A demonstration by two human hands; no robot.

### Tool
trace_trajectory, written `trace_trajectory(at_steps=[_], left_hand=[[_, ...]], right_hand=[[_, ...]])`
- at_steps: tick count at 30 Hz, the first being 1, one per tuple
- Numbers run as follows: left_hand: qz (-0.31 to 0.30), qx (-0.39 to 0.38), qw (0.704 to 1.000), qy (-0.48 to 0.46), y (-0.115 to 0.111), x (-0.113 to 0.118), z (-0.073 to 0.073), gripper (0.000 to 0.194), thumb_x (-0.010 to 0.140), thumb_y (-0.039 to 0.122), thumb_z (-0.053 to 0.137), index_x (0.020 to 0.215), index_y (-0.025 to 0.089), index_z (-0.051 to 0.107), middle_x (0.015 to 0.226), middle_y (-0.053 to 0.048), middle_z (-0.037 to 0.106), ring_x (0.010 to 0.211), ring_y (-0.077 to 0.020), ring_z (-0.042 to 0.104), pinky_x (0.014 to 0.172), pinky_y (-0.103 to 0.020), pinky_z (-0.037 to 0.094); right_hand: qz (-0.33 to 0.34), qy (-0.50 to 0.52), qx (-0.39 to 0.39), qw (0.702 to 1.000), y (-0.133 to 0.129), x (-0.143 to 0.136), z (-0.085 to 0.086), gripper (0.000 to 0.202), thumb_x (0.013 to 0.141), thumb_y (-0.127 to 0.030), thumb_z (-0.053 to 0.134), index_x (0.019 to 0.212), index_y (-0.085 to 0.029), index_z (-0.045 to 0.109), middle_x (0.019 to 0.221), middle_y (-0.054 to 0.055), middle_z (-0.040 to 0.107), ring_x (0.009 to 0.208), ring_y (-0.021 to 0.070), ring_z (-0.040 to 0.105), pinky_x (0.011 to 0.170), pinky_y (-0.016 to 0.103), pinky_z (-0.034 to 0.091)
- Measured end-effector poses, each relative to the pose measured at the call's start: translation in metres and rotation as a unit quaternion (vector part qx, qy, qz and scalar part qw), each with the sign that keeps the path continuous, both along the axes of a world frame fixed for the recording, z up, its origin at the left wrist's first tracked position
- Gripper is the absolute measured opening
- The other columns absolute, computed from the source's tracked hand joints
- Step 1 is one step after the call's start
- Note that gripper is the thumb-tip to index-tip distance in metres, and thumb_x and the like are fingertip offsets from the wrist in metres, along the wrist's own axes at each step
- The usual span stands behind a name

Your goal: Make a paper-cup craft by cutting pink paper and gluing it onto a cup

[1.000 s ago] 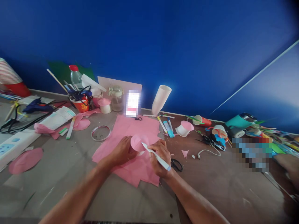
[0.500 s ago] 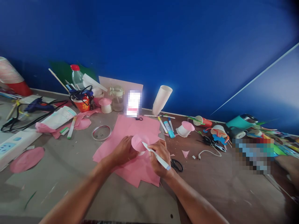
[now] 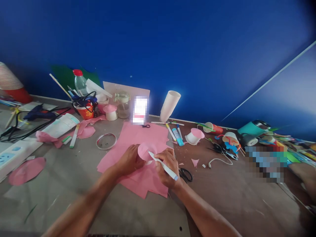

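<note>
My right hand is closed around a white marker with a pale blue end. The marker's tip touches or nearly touches a small round pink paper piece. At that piece's left edge, my left hand grips it, the fingertips partly hidden behind it. Something white shows just under the pink piece, mostly hidden. Both hands are over large pink sheets lying on the table.
Black-handled scissors lie right of my right hand. A tape ring is to the left. Behind stand a lit phone, stacked paper cups and a glass jar. A pink-topped cup sits at the right.
The view has shifted slightly, so most things appear a little further left. Both hands keep nearly the same pose, with the marker tip still at the pink piece.
</note>
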State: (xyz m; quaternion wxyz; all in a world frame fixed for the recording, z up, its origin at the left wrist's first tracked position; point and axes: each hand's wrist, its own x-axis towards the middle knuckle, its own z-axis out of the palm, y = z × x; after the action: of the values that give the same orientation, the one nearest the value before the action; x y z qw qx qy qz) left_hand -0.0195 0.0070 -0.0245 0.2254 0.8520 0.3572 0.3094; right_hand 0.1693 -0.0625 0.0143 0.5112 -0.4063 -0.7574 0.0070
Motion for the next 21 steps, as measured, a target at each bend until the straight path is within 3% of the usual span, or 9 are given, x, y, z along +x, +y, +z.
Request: trace_trajectory(at_steps=[21], left_hand=[[0.004, -0.018, 1.000, -0.006, -0.0009, -0.0001, 0.0009, 0.032, 0.070, 0.020, 0.066, 0.101, 0.018, 0.062, 0.105, -0.011, 0.069, 0.095, -0.0269, 0.064, 0.085, -0.041, 0.052]], right_hand=[[0.013, 0.002, -0.003, 1.000, -0.0006, 0.0006, -0.0003, 0.012, 0.085, -0.014, 0.048, 0.091, -0.023, 0.056, 0.070, -0.001, 0.063, 0.061, 0.0153, 0.057, 0.074, 0.037, 0.039]])
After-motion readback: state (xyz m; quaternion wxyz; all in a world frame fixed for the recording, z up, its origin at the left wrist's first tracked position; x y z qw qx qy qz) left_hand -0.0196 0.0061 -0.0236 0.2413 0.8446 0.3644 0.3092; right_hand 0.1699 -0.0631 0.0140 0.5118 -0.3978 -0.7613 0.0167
